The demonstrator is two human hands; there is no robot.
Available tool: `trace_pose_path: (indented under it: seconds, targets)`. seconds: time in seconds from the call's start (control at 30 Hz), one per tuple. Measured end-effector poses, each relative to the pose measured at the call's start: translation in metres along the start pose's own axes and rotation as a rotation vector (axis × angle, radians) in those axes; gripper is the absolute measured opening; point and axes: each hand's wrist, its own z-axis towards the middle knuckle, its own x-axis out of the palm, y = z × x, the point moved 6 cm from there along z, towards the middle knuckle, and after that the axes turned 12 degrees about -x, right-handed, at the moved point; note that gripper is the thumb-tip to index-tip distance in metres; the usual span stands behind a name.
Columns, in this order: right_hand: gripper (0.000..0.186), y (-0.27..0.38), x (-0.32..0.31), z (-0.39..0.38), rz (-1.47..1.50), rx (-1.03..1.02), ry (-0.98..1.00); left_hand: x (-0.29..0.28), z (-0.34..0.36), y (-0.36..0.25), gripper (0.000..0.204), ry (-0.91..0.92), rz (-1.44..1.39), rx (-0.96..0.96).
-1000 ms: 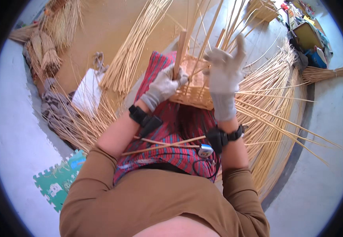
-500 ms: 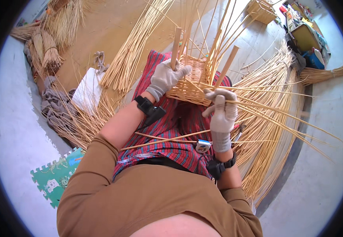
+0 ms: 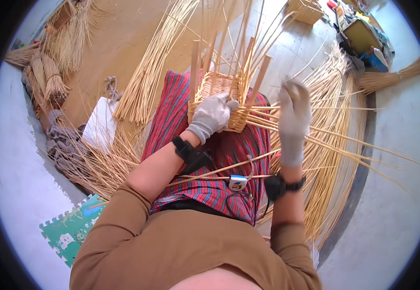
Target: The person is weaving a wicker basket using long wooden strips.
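A partly woven wicker basket (image 3: pixel 239 120) rests on my lap over a red striped cloth (image 3: pixel 164 113). Flat wooden stakes (image 3: pixel 257 82) and long thin canes rise from it. My gloved left hand (image 3: pixel 214 113) grips the near wall, its fingers over the rim. Several loose weaving canes (image 3: pixel 338 135) run out from the basket's right side. My gloved right hand (image 3: pixel 294 121) is raised beside the basket, over those canes. Its fingers are smeared by motion, so their grip is unclear. A small white and blue case (image 3: pixel 238 182) lies on the cloth near my waist.
Piles of long cane (image 3: pixel 333 179) cover the floor on the right, with another bundle (image 3: pixel 147 67) ahead. A finished-looking basket (image 3: pixel 305 10) stands at the far right. A white sheet (image 3: pixel 100 124), grey cloth (image 3: pixel 65 150) and green foam mat (image 3: pixel 70 232) lie left.
My left hand has shifted from a left stake to the basket's near wall. My right hand has risen off the canes, up and to the right. The basket looks turned slightly.
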Motion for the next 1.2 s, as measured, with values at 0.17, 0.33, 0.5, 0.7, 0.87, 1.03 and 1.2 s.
trace_pose_path:
  seconds: [0.17, 0.33, 0.5, 0.7, 0.87, 1.03, 1.2]
  targets:
    - [0.059, -0.014, 0.064, 0.097, 0.024, -0.293, 0.105, -0.003, -0.018, -0.009, 0.035, -0.132, 0.000, -0.152]
    - [0.021, -0.045, -0.022, 0.027, -0.036, -0.068, -0.252, -0.012, -0.014, 0.000, 0.030, -0.098, -0.098, -0.140]
    - [0.016, -0.054, -0.033, -0.015, 0.106, 0.041, -0.346, -0.021, -0.076, -0.030, 0.073, -0.706, 0.611, 0.651]
    - [0.015, -0.121, -0.027, -0.034, 0.127, 0.303, -0.307, 0.008, -0.045, -0.005, 0.103, -0.543, 0.930, 0.706]
    - [0.022, -0.010, -0.026, -0.035, 0.376, 0.204, -0.293, -0.002, -0.047, 0.001, 0.100, -0.506, 1.018, 0.601]
    - [0.029, 0.119, 0.083, -0.084, 0.067, -0.392, 0.183, 0.014, -0.048, -0.014, 0.084, -0.500, 1.144, 0.490]
    - [0.049, 0.075, 0.103, -0.062, 0.494, -0.050, 0.211, -0.026, -0.045, 0.022, 0.047, -0.298, -0.513, 0.720]
